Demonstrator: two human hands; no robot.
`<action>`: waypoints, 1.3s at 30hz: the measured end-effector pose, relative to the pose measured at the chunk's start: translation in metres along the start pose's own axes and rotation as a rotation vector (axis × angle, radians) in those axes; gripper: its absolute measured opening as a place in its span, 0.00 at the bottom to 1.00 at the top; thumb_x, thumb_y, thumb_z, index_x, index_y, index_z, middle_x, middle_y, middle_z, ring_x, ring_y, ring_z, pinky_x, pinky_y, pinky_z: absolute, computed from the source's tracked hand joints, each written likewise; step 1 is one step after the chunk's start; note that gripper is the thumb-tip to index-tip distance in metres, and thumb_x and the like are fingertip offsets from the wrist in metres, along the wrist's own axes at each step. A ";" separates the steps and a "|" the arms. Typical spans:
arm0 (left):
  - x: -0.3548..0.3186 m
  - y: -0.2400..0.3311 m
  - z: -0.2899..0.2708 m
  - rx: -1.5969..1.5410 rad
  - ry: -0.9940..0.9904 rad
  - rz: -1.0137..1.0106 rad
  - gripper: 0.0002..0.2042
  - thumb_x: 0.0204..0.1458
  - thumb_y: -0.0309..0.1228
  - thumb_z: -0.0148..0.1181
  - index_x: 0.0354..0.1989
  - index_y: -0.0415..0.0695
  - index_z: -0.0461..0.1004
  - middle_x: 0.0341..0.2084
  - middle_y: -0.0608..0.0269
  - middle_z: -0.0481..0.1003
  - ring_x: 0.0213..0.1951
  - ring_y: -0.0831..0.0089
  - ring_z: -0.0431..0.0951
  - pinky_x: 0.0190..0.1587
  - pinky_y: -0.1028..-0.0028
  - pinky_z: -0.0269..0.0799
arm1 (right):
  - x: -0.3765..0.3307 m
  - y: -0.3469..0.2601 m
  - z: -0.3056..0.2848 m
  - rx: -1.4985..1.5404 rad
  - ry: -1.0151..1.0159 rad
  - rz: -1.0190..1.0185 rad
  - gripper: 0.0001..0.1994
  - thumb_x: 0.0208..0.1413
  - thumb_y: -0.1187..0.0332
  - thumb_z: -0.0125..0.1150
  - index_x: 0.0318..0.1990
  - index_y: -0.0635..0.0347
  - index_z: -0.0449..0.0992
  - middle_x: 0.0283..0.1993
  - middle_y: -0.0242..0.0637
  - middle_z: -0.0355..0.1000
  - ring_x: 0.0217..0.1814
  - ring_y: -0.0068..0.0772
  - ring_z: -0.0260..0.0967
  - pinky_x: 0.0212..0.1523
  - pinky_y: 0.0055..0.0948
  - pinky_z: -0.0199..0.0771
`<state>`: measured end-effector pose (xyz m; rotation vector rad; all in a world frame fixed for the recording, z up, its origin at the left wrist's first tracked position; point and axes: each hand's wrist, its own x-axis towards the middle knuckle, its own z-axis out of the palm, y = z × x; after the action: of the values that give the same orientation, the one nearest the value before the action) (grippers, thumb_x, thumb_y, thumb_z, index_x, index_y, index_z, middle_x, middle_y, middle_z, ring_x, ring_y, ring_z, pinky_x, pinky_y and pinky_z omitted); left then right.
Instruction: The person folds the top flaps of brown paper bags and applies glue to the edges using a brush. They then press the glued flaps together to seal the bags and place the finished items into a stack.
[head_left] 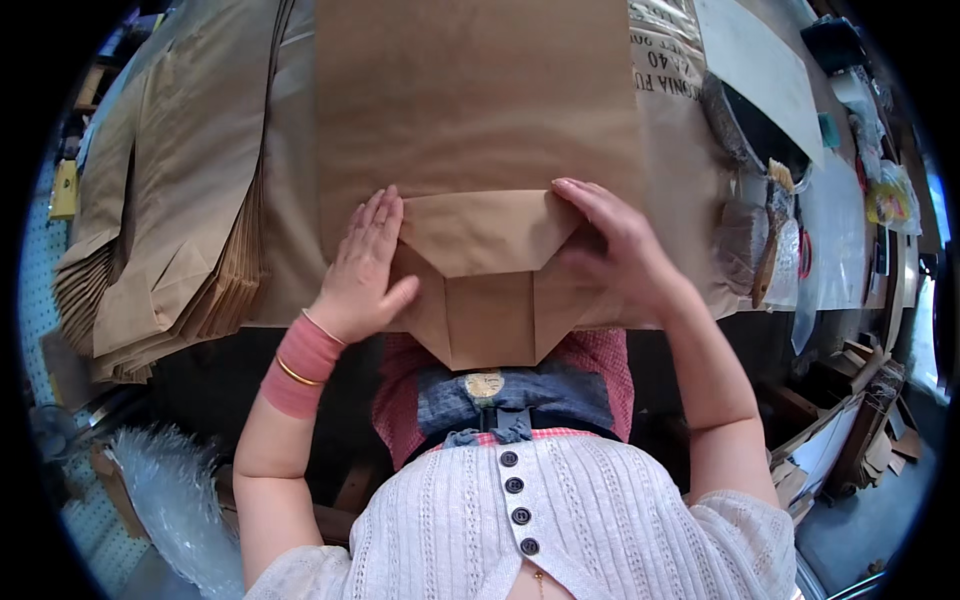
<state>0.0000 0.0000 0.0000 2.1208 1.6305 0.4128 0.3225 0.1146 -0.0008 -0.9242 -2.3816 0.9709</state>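
A large brown paper bag [478, 100] lies flat in front of me, its bottom end toward my body. That end is opened out into angled folds, with a folded flap [488, 230] across it and the near edge jutting past the table edge. My left hand [362, 265] lies flat at the flap's left corner, fingers stretched and thumb apart. At the right corner rests my right hand [622, 238], its fingertips on the flap's edge and its fingers extended. The right thumb is blurred and partly in shadow.
Stacks of folded brown paper bags [190, 180] lie at the left, overhanging the table edge. On the right are a dark open container [755, 130], a brush [775, 235], a white sheet [765, 60] and clear plastic. A bundle of clear strapping [175, 500] sits at lower left.
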 end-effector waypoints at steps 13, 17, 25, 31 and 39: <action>0.074 0.031 0.014 -0.127 0.645 -0.162 0.15 0.42 0.26 0.70 0.39 0.40 0.75 0.30 0.58 0.78 0.30 0.68 0.79 0.35 0.71 0.75 | 0.036 0.036 0.014 0.288 0.295 -0.023 0.11 0.51 0.73 0.64 0.42 0.64 0.77 0.45 0.40 0.74 0.45 0.36 0.72 0.46 0.29 0.73; 0.064 0.010 0.009 -0.413 0.547 -0.127 0.14 0.43 0.26 0.71 0.39 0.40 0.75 0.31 0.60 0.79 0.31 0.72 0.80 0.37 0.75 0.75 | 0.031 0.027 0.016 0.260 0.461 -0.032 0.11 0.48 0.73 0.66 0.40 0.61 0.78 0.42 0.39 0.74 0.44 0.37 0.72 0.45 0.31 0.74; 0.074 0.028 0.012 0.129 0.583 -0.014 0.27 0.40 0.33 0.73 0.50 0.41 0.69 0.41 0.55 0.76 0.41 0.56 0.78 0.43 0.66 0.74 | 0.032 -0.016 0.012 -0.087 0.590 -0.289 0.07 0.42 0.76 0.66 0.31 0.58 0.78 0.33 0.36 0.72 0.35 0.40 0.71 0.35 0.34 0.73; 0.074 0.015 0.024 0.029 0.611 -0.054 0.29 0.41 0.33 0.72 0.52 0.41 0.68 0.45 0.53 0.74 0.45 0.55 0.76 0.47 0.64 0.73 | 0.032 -0.030 0.019 0.151 0.299 -0.179 0.04 0.47 0.73 0.64 0.32 0.58 0.79 0.31 0.36 0.72 0.34 0.41 0.72 0.35 0.35 0.74; 0.071 0.010 0.016 -0.088 0.533 -0.086 0.32 0.41 0.33 0.73 0.56 0.41 0.66 0.47 0.51 0.74 0.47 0.56 0.76 0.48 0.64 0.73 | 0.071 -0.049 0.065 0.213 0.164 -0.016 0.13 0.50 0.75 0.56 0.45 0.63 0.75 0.35 0.45 0.73 0.35 0.44 0.72 0.41 0.37 0.73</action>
<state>0.0351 0.0638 -0.0108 1.9683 1.9276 1.0723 0.2147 0.1088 -0.0006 -0.8675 -2.1001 1.0753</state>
